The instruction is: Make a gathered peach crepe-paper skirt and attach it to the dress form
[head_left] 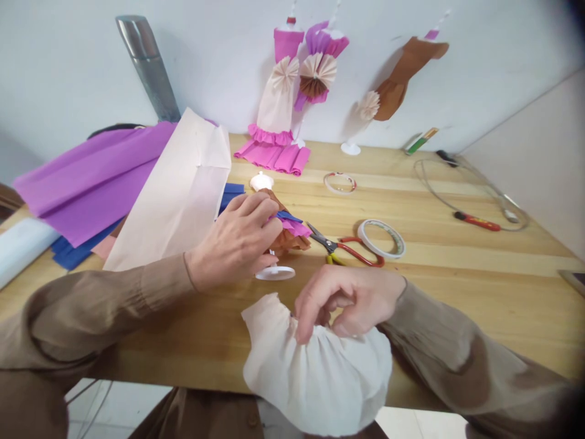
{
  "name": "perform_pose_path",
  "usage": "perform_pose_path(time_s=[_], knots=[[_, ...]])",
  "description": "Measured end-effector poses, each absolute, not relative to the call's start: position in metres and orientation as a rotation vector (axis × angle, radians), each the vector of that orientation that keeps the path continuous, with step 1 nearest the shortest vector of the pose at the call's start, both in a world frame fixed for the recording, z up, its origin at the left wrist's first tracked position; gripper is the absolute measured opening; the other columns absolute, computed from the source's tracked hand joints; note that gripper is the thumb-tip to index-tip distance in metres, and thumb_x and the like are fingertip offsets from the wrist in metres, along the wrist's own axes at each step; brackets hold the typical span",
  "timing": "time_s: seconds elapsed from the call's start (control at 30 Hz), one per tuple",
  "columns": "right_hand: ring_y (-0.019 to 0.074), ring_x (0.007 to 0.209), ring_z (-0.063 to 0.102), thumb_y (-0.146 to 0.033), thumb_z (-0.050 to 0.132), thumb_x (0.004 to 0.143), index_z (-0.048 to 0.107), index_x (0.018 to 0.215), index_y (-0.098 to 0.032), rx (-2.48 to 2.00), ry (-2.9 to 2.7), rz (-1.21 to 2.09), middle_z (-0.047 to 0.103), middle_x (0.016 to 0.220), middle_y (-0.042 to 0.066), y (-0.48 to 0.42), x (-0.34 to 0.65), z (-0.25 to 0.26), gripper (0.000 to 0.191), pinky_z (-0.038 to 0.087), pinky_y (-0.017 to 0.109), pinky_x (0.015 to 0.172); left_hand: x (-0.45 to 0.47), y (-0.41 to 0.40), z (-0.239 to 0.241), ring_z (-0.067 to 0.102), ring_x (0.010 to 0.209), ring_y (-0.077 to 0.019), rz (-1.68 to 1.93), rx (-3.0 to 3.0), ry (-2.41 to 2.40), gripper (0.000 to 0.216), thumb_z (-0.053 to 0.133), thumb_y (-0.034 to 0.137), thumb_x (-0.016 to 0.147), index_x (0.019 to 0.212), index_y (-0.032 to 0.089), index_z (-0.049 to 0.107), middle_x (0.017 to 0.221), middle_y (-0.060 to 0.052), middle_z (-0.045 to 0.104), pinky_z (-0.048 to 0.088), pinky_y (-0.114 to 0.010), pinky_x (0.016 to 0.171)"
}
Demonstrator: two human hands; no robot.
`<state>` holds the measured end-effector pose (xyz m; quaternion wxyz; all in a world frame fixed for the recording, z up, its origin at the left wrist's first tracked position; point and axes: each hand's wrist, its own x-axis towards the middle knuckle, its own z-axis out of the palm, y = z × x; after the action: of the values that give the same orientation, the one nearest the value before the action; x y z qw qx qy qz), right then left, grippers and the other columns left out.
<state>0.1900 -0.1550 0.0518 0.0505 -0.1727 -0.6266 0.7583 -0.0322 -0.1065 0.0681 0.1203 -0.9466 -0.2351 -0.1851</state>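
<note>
My left hand (235,242) is closed around a small paper doll figure (287,235) dressed in brown, blue and magenta crepe, standing on a white round base (275,273) near the table's front. My right hand (350,299) pinches the gathered top edge of a white ruffled crepe paper piece (315,372), which hangs over the table's front edge. Both arms wear brown sleeves.
Red-handled scissors (347,249) and a tape roll (381,238) lie just right of the figure. Purple (91,180), cream (178,195) and blue paper sheets lie left. Finished paper dresses (283,103) stand against the wall. A wire loop (461,183), red tool (478,221) and small ring (339,182) lie farther back.
</note>
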Motion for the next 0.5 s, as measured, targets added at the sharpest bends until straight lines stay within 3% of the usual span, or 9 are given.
perform_pose_path(time_s=[0.33,0.5], knots=[[0.0142,0.079,0.063,-0.026,0.063,0.079,0.071,0.108,-0.007,-0.502,-1.859,2.315,0.069,0.1,0.013,-0.153,0.193,0.05,0.035,0.048,0.019,0.06,-0.03,-0.097,0.077,0.052,0.083,-0.0214,-0.508,-2.702,-0.602,0.014,0.045,0.014,0.088,0.08,0.016,0.057,0.091,-0.008,0.06,0.044,-0.035,0.075],[0.0185,0.094,0.065,-0.032,0.065,0.082,0.071,0.108,-0.009,-0.451,-1.851,2.263,0.071,0.104,0.013,-0.151,0.195,0.056,0.036,0.051,0.023,0.076,-0.027,-0.084,0.088,0.051,0.079,-0.0194,-0.411,-2.806,-0.47,0.023,0.041,0.016,0.093,0.077,0.017,0.058,0.086,-0.007,0.059,0.041,-0.034,0.071]])
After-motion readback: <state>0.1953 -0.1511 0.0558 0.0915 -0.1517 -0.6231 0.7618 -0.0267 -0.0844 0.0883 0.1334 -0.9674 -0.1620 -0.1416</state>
